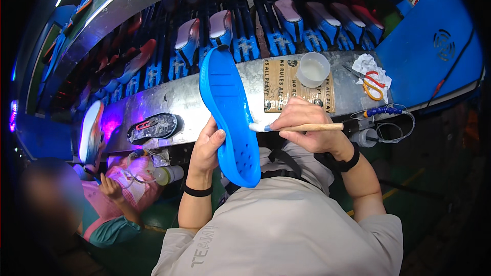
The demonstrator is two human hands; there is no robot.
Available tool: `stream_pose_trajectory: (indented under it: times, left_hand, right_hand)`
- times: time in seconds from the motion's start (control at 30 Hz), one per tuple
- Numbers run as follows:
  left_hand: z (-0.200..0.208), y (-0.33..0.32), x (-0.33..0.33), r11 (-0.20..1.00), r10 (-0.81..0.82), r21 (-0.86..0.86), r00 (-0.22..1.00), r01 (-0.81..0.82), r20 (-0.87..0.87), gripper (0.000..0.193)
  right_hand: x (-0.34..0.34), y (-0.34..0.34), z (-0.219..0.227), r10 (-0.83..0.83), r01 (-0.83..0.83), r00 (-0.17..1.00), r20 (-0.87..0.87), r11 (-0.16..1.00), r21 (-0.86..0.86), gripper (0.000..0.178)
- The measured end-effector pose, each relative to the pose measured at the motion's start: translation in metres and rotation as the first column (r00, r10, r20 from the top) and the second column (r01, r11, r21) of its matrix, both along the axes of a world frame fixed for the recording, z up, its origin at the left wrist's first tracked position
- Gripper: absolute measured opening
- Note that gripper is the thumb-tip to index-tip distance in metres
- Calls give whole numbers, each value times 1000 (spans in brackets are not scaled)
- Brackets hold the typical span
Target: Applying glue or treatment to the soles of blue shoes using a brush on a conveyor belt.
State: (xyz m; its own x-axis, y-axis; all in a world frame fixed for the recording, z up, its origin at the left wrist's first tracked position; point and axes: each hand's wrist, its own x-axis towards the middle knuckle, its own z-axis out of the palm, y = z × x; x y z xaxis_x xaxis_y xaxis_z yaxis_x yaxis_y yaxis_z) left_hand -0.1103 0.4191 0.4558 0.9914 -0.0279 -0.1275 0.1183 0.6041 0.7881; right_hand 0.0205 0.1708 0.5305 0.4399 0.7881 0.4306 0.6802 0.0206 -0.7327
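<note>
A bright blue shoe sole (230, 107) with raised side walls stands tilted upward in front of me, its hollow inside facing me. My left hand (208, 145) grips its left edge, thumb on the near side. In my right hand (306, 127) is a brush (314, 127) with a wooden handle, held between thumb and fingers. White bristles touch the sole's right inner edge around its middle. Small round holes show in the lower end of the sole, and grooves cross its upper part.
Behind the metal ledge (189, 89), a rack holds several blue-sided soles (220, 25). A white cup (313, 70) of liquid stands on cardboard (276, 92); orange-handled scissors (372, 86) lie by crumpled paper (365, 66). At left, a co-worker's hand (110, 188) is near another sole (91, 130).
</note>
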Motion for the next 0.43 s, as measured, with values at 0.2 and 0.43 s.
stream_pose_trajectory:
  times: [0.2,0.43]
  left_hand:
    - [-7,3,2,997,47,-56,999,-46,5,77]
    - [-4,4,4,628,-26,-768,989,130,146,93]
  right_hand:
    - [-10,-3,3,14,-14,999,-41,1000,6,14]
    - [-13,-17,-12,-198,311,916,-350,900,304,24]
